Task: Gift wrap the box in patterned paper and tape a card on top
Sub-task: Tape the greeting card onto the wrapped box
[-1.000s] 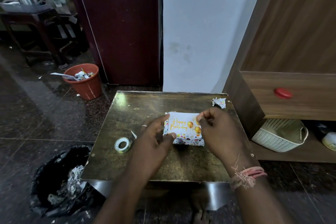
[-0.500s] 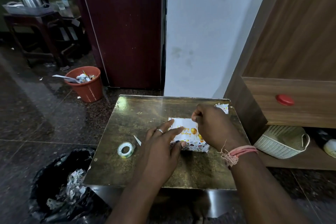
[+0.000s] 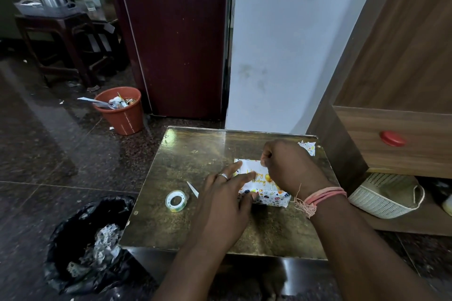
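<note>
Both hands rest on the wrapped box (image 3: 267,197) on the tabletop (image 3: 186,154): left hand (image 3: 226,205) spread flat, fingers pressing the card (image 3: 256,176); right hand (image 3: 287,166) curled, pinching at the card's far edge. Whatever it pinches is hidden, and most of the card is covered.

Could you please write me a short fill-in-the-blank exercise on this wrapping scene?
1. The tape roll lies to the ____ of the box.
2. The card reads "Happy ____".
3. The bin by the door is ____ in colour.

Missing: left; Birthday; orange
</note>
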A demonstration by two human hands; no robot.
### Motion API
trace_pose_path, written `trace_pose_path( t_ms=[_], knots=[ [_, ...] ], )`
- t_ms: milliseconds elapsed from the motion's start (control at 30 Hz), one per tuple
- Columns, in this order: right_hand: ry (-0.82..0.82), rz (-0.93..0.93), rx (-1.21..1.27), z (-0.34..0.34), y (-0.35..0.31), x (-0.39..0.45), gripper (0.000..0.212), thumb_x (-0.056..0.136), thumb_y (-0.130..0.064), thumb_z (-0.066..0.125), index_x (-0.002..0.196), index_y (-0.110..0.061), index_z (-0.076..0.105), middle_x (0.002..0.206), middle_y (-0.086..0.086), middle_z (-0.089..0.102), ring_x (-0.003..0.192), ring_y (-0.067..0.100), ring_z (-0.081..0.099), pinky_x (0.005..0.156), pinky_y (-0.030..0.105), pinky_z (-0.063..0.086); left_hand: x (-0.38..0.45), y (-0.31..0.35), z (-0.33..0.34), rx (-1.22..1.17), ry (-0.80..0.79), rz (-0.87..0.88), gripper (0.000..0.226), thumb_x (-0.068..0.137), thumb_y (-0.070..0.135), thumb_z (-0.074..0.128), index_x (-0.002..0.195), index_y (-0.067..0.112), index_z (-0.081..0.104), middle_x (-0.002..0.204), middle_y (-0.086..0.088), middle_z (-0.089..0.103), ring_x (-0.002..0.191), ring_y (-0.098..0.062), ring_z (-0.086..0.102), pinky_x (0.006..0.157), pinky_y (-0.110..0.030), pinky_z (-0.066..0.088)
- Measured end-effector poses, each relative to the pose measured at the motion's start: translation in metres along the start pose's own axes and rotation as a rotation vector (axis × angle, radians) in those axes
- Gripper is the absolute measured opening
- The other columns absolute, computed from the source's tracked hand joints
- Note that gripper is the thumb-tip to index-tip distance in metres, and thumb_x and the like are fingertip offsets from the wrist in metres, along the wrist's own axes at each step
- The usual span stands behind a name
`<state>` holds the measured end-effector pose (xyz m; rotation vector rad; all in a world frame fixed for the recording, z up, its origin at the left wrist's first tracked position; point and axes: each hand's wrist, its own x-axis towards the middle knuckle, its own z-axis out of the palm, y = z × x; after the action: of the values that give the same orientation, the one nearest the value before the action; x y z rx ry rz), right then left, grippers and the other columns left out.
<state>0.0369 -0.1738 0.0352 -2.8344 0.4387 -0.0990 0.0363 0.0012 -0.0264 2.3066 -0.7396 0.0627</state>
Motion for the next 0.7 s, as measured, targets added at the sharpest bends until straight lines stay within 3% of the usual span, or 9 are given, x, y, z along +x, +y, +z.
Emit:
trace_pose_path(
  t_ms=[133,233,367,433,600,700],
  knots=[
    [-0.037,0.028,-0.024,-0.004,-0.004,0.004,0.019,0.087,-0.004,0.060,0.093,-0.018,0.071,0.098,0.006,0.071,0.095,0.029,0.068,0.081,0.038,0.058,0.000,-0.001,0.000,0.002,0.000,0.003,0.042,0.097,0.041,0.064,0.137,0.048,0.058,0.156,0.025,0.039,0.130,-0.008,0.037,0.108,-0.023,0.035],
    [-0.045,0.029,-0.032,-0.006,-0.005,0.008,0.028,0.092,-0.012,0.065,0.120,-0.013,0.061,0.113,0.013,0.068,0.110,0.035,0.063,0.091,0.040,0.054,0.000,-0.002,0.000,-0.002,-0.007,0.003,0.042,0.097,0.040,0.064,0.138,0.048,0.058,0.156,0.026,0.039,0.131,-0.007,0.036,0.108,-0.023,0.035],
    [0.016,0.040,0.040,-0.005,-0.005,0.004,0.012,0.086,-0.005,0.064,0.092,-0.016,0.064,0.092,0.007,0.071,0.090,0.029,0.066,0.078,0.036,0.055,0.000,-0.002,0.000,-0.025,-0.011,0.002,0.044,0.096,0.039,0.065,0.138,0.048,0.058,0.156,0.028,0.037,0.132,-0.005,0.034,0.109,-0.023,0.034],
    [0.030,0.055,0.050,0.000,-0.004,-0.001,0.020,0.083,-0.001,0.062,0.081,-0.018,0.072,0.087,0.004,0.073,0.085,0.026,0.069,0.073,0.029,0.054,-0.001,-0.003,0.000,-0.036,-0.007,0.005,0.044,0.096,0.038,0.066,0.138,0.047,0.058,0.156,0.028,0.037,0.133,-0.006,0.035,0.111,-0.025,0.035],
    [0.100,0.060,0.065,0.016,-0.004,-0.008,0.027,0.083,0.007,0.058,0.088,-0.014,0.074,0.094,0.010,0.064,0.087,0.029,0.065,0.068,0.023,0.038,-0.003,-0.004,0.000,-0.041,-0.039,-0.006,0.047,0.097,0.036,0.064,0.141,0.049,0.054,0.159,0.030,0.031,0.137,-0.005,0.031,0.109,-0.024,0.036],
    [0.104,0.027,-0.033,0.021,-0.005,-0.008,0.024,0.087,0.000,0.057,0.100,-0.014,0.072,0.104,0.014,0.057,0.101,0.034,0.058,0.082,0.031,0.043,-0.005,-0.007,0.001,-0.059,-0.052,-0.001,0.050,0.098,0.029,0.063,0.142,0.049,0.052,0.161,0.028,0.029,0.137,-0.007,0.033,0.110,-0.022,0.034]
  ],
)
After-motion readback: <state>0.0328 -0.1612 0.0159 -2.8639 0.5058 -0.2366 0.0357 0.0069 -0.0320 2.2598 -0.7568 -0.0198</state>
